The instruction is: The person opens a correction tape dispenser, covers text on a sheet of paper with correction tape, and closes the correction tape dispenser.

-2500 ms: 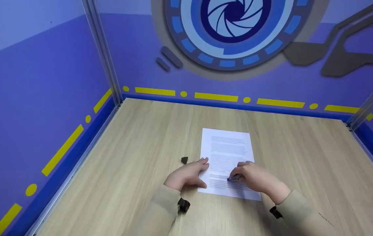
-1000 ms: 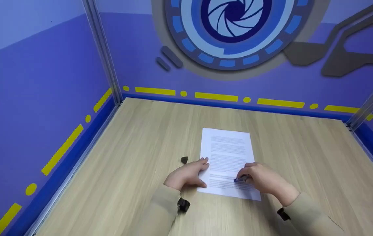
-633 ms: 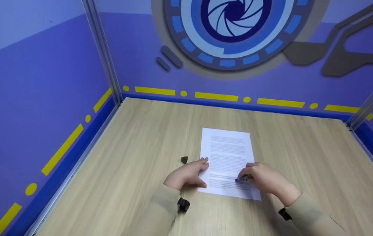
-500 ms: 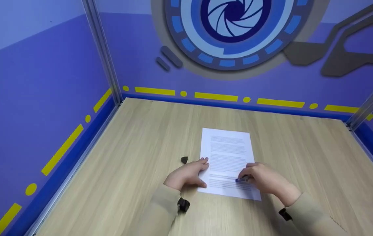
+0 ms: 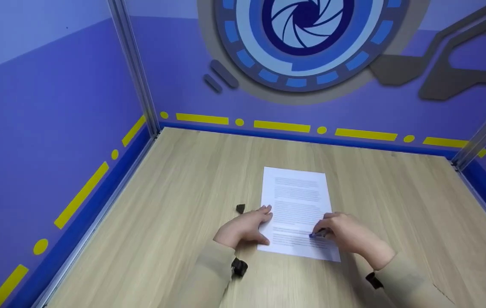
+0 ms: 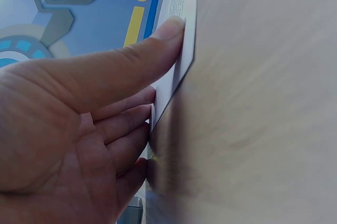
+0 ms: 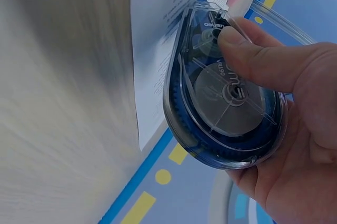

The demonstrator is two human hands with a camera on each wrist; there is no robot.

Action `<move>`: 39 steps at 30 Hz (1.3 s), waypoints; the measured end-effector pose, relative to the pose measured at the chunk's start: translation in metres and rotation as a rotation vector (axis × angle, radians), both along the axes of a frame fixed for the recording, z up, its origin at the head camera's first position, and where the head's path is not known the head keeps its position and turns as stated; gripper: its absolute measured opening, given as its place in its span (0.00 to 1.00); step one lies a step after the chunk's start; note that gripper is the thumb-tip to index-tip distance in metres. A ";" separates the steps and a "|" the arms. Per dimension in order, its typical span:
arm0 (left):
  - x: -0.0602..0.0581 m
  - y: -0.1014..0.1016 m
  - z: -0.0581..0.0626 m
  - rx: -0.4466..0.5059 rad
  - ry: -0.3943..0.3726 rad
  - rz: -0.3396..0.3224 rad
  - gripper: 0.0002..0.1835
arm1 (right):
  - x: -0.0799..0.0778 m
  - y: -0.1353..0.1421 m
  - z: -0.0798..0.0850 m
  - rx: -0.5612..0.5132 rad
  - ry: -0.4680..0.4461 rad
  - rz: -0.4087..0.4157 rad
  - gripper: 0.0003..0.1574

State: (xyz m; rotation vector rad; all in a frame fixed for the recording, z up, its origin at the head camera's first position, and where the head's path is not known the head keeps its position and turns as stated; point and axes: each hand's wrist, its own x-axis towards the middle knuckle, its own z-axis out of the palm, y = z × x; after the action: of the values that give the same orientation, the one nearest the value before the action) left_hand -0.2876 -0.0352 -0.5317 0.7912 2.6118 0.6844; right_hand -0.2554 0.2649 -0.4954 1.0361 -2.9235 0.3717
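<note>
A sheet of white paper with printed lines lies flat on the table in the head view. My left hand rests on its left edge, thumb and fingers spread and touching the paper. My right hand pinches a clear and blue correction tape dispenser between thumb and fingers. The blue tip of the dispenser is right at the printed lines in the sheet's lower part. In the right wrist view the dispenser's reels show through its clear case.
A small dark object lies on the wooden table just beyond the left hand. Blue-purple panels with yellow markings stand at the back and both sides. Black wrist bands sit at the sleeves.
My right hand has slid rightwards along the printed lines with the correction tape dispenser, mostly earlier and only slightly in the last half second. The left hand and the paper stay put.
</note>
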 end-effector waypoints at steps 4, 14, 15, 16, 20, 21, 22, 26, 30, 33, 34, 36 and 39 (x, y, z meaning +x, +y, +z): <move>0.000 0.000 0.000 0.001 -0.004 0.003 0.45 | 0.001 0.001 0.001 -0.001 -0.003 -0.007 0.18; -0.001 0.000 -0.001 0.011 0.000 0.006 0.45 | 0.001 0.005 0.002 -0.009 -0.009 -0.003 0.16; -0.001 0.000 -0.001 0.012 0.001 0.005 0.45 | 0.001 0.006 0.001 -0.008 -0.011 -0.006 0.15; -0.001 0.000 -0.001 0.011 0.001 0.005 0.45 | 0.001 0.006 0.001 -0.008 -0.010 -0.009 0.15; -0.001 0.000 -0.001 0.016 0.000 0.010 0.45 | 0.001 0.007 0.001 -0.007 -0.006 -0.019 0.16; -0.001 0.000 -0.001 0.017 -0.003 0.012 0.45 | 0.001 0.008 0.001 -0.004 -0.001 -0.023 0.16; -0.001 0.000 -0.001 0.017 -0.004 0.013 0.45 | 0.001 0.009 0.001 -0.003 0.004 -0.026 0.17; -0.002 0.000 -0.002 0.018 -0.015 0.017 0.45 | 0.002 0.011 0.000 0.002 0.024 -0.032 0.17; -0.001 0.000 -0.001 0.014 -0.016 0.016 0.45 | 0.003 0.013 0.000 0.005 0.016 -0.038 0.18; -0.001 0.000 -0.002 0.016 -0.018 0.017 0.46 | 0.003 0.014 0.001 0.010 -0.002 -0.048 0.18; -0.001 0.000 -0.002 0.017 -0.019 0.018 0.46 | 0.003 0.014 0.001 0.012 -0.006 -0.055 0.18; -0.001 0.000 -0.002 0.020 -0.020 0.017 0.45 | 0.003 0.015 0.001 0.010 -0.003 -0.058 0.18; -0.001 0.000 -0.002 0.018 -0.016 0.015 0.45 | 0.004 0.016 0.002 0.002 0.007 -0.053 0.17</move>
State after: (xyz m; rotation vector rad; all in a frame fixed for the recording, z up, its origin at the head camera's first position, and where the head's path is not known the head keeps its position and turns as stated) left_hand -0.2887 -0.0353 -0.5335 0.7694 2.6026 0.7168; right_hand -0.2514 0.2810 -0.4939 0.9559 -2.9390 0.3623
